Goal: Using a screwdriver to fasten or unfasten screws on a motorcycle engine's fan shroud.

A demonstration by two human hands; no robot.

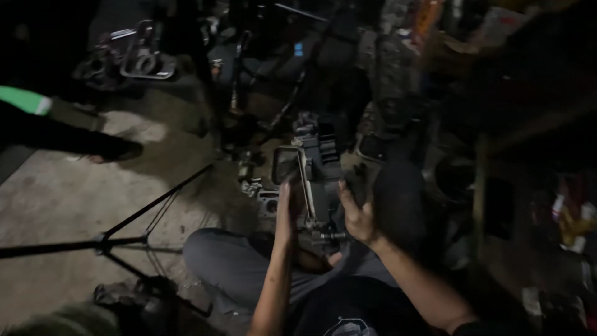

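Setting: dim workshop floor, bare concrete (56, 199), with dark machine parts heaped along the far side and the right; we sit on it in grey trousers (230, 264).
Left hand (287, 208): we have it closed round the left side of the metal assembly, fingers wrapped on its upright bracket.
Right hand (359, 218): fingers spread wide, palm turned toward the right side of the same piece; we cannot tell whether it touches or is just beside it.
Metal assembly (313, 180): dark mechanical unit with a pale rectangular frame at its upper left and a bolt or stub at its base, held upright over our lap between the two hands.
Small parts (264, 196): loose grey castings on the floor just beyond our knee, left of the assembly.
Tripod (127, 227): black legs spread across the concrete to our left, one leg reaching toward the loose castings.
Other person: a dark leg and foot (112, 149) on the floor at the far left, with a green sleeve (22, 99) above; well apart from our hands.
Metal frame part (146, 59): bright bracket lying at the far left.
Risk, grip: we judge the piece is carried by one hand only; if it tips right, it could slide off onto our thigh.
Risk, pinch: open fingers beside the bracket edges could be caught.
Risk, light: poor lighting hides small loose pieces.
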